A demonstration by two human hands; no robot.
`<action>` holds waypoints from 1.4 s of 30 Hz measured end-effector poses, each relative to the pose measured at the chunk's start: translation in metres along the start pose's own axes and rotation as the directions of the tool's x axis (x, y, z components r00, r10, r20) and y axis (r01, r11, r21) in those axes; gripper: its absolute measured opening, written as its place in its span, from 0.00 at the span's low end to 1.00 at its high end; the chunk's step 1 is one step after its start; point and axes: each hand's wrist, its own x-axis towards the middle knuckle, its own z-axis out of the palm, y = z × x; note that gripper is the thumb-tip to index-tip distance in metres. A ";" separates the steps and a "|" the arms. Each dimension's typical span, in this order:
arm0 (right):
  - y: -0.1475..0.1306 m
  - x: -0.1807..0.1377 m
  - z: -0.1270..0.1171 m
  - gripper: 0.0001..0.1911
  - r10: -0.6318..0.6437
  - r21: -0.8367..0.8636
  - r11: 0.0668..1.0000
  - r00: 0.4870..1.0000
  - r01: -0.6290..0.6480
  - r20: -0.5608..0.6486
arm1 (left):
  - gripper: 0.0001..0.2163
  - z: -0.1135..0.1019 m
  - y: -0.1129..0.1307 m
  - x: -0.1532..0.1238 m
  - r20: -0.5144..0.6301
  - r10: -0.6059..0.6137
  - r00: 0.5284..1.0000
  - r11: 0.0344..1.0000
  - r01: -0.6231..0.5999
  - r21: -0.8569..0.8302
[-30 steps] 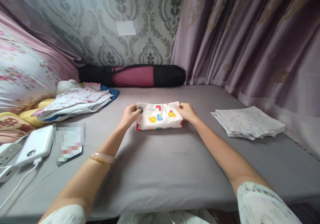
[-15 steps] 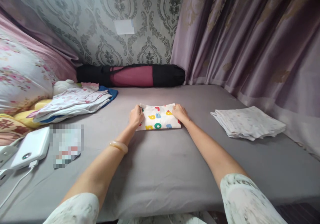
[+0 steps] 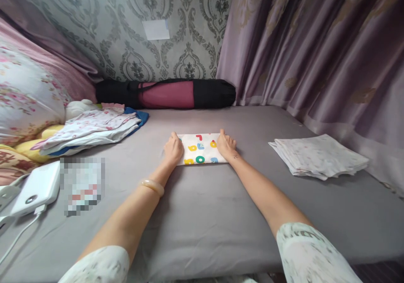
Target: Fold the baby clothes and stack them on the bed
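Observation:
A folded white cloth with colourful letter prints lies as a flat rectangle in the middle of the bed. My left hand is closed at its left end, fingers curled round the edge. At the opposite end my right hand grips the cloth in the same way, its thumb side toward the far corner. Both hands partly hide the cloth's ends, and the fingertips are out of sight. A bangle circles my left wrist.
A stack of pale folded cloths lies to the right. On the left are piled clothes, a white power bank with a cable, and a blurred-out item. A black and maroon roll bag rests along the wall.
The cloth's far edge, sagging between my hands before, now lies straight and flat. My left hand has shifted slightly inward over its end; the view has moved a little.

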 end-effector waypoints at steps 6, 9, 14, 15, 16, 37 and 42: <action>0.002 0.000 -0.002 0.20 -0.012 -0.025 1.000 0.999 0.013 0.035 | 0.16 -0.001 0.001 -0.001 0.051 0.025 0.998 0.996 -0.029 0.081; 0.002 0.000 -0.009 0.19 -0.023 -0.008 1.000 0.997 0.023 0.076 | 0.17 -0.005 0.000 -0.001 0.041 0.041 0.998 0.992 -0.046 0.120; -0.016 -0.011 -0.020 0.24 -0.095 -0.060 0.994 0.993 0.091 -0.073 | 0.18 -0.012 0.011 -0.008 -0.052 0.242 0.969 0.953 -0.227 0.200; -0.023 -0.015 -0.019 0.25 -0.167 -0.066 0.985 0.976 0.159 -0.137 | 0.20 -0.011 0.015 -0.010 -0.057 0.299 0.952 0.939 -0.283 0.193; -0.029 -0.020 -0.017 0.26 -0.251 -0.065 0.968 0.952 0.243 -0.174 | 0.21 -0.010 0.019 -0.011 -0.052 0.343 0.938 0.927 -0.329 0.181; -0.040 -0.025 0.023 0.29 -0.468 0.017 0.883 0.879 0.469 0.095 | 0.26 0.022 0.025 -0.016 0.139 0.308 0.941 0.940 -0.323 0.110; -0.036 -0.027 0.019 0.29 -0.436 0.037 0.900 0.898 0.434 0.063 | 0.25 0.021 0.023 -0.018 0.044 0.321 0.946 0.941 -0.324 0.093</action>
